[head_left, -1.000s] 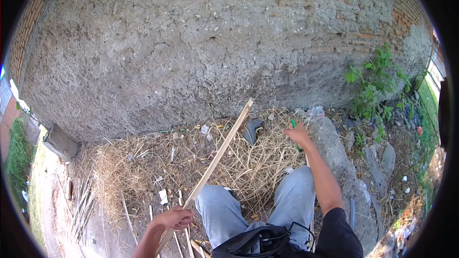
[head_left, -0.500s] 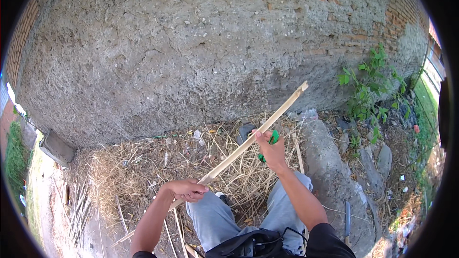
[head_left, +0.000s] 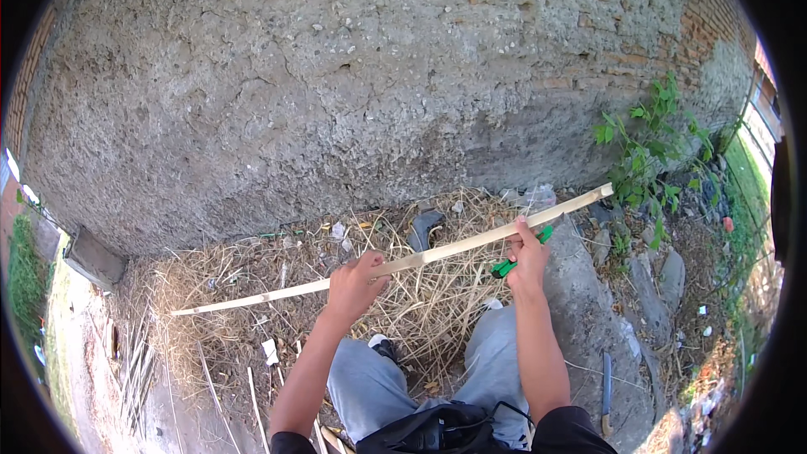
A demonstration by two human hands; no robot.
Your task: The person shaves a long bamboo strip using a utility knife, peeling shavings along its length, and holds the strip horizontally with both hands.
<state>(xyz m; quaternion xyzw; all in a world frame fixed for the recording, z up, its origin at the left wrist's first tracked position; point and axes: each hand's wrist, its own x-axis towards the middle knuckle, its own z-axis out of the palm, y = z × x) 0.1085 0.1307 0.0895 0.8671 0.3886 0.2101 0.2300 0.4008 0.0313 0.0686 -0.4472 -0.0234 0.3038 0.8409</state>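
Note:
A long, pale strip of split bamboo [head_left: 454,248] stretches across in front of me, its right end higher than its left. My left hand [head_left: 353,287] is closed round it near the middle. My right hand [head_left: 528,261] grips it closer to the thick right end. Something green [head_left: 503,269] with dark parts sits in the same right hand, sticking out on both sides of the fingers; its kind is not clear. The strip's thin left end reaches out over dry straw.
A rough plastered wall [head_left: 336,101] rises ahead, with a leafy plant [head_left: 651,147] at its right. Straw and shavings [head_left: 202,286] cover the ground. A long blade with a wooden handle [head_left: 607,387] lies on the stone ledge [head_left: 567,286] to my right. Thin strips [head_left: 139,378] lie at left.
The bamboo strip has swung from steep to nearly level, its right end moving right and down. My left hand has risen and turned over it; my right hand has shifted right.

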